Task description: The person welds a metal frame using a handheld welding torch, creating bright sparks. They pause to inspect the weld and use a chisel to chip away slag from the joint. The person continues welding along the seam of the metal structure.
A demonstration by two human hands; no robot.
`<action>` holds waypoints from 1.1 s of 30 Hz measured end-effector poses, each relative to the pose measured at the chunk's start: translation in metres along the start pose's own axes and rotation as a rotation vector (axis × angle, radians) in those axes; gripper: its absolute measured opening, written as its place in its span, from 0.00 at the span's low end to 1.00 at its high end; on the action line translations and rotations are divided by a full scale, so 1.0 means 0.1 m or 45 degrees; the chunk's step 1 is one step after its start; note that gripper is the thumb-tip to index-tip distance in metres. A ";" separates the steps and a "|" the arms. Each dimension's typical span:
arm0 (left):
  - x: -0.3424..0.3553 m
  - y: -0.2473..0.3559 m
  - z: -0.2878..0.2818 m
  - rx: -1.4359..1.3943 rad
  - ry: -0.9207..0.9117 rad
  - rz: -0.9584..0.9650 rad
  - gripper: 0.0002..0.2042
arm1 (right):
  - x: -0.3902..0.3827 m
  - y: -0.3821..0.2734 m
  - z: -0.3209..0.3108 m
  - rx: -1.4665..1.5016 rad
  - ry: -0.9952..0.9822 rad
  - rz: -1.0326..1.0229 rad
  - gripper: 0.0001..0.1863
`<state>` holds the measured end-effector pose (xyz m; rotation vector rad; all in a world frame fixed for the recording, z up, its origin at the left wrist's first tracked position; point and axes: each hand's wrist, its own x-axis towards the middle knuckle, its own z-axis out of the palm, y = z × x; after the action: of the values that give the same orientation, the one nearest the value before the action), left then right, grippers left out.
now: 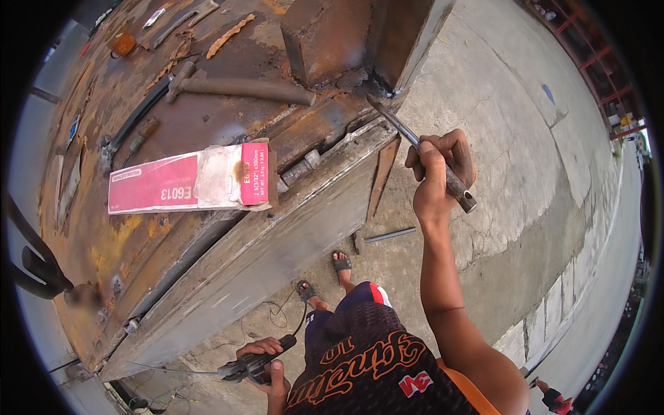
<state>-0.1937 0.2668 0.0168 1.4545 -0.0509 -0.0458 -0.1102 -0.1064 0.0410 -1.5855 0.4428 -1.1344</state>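
Observation:
My right hand is closed around a pointed steel tool with a thick tube-like handle that has a hole in its end. The tool's tip is close to the foot of an upright rusty steel section; whether it touches cannot be made out. Low in front of my body, my left hand grips a black welding electrode holder. A thin electrode sticks out of it to the left, and a cable runs from its other end.
On the rusty steel surface lie a pink and white electrode box, a hammer and scraps. A thick steel edge faces me. Another hammer-like tool and cables lie on the concrete floor. A person is far right.

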 end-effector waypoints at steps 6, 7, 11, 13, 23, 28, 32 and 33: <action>-0.07 0.08 -0.03 -0.092 -0.069 0.082 0.19 | 0.12 -0.16 0.41 -0.153 -0.466 -0.479 0.07; -0.08 0.09 -0.02 -0.094 -0.075 0.072 0.19 | 0.25 -0.13 0.53 -0.096 -0.618 -0.575 0.08; -0.14 0.15 0.02 -0.146 -0.147 0.019 0.19 | 0.80 -0.08 1.14 -0.386 -1.102 -0.934 0.11; -0.16 0.16 0.03 -0.156 -0.186 0.021 0.19 | 0.93 -0.06 1.45 -0.482 -1.254 -1.212 0.13; -0.13 0.22 0.03 -0.265 -0.397 -0.050 0.13 | 0.57 -0.63 1.30 -0.659 -0.983 -1.251 0.19; 0.11 0.34 0.10 -0.065 -0.648 -0.053 0.10 | -0.80 -0.84 0.16 0.013 -1.389 0.031 0.06; 0.25 0.42 0.21 0.270 -1.052 0.268 0.11 | -1.95 -0.93 -0.42 -0.069 -1.551 0.446 0.23; 0.26 0.42 0.28 0.399 -1.121 0.391 0.14 | -2.23 -1.01 -0.53 -0.142 -1.415 0.466 0.27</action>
<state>-0.1692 0.2424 0.0619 1.6231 -1.0342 -0.4397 -0.2876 0.0705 0.0321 -1.8627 0.0276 0.1289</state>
